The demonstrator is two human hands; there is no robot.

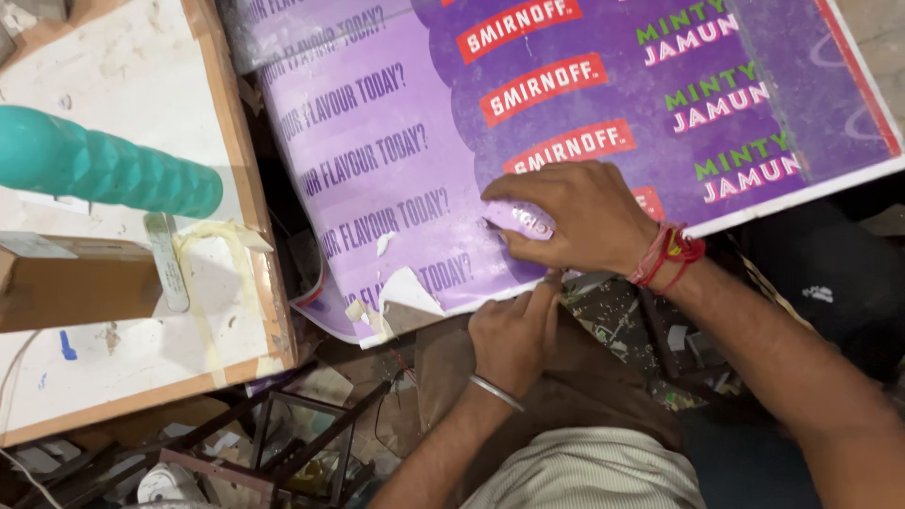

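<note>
board [123, 217] left of poster [584, 104], hands on poster
</note>
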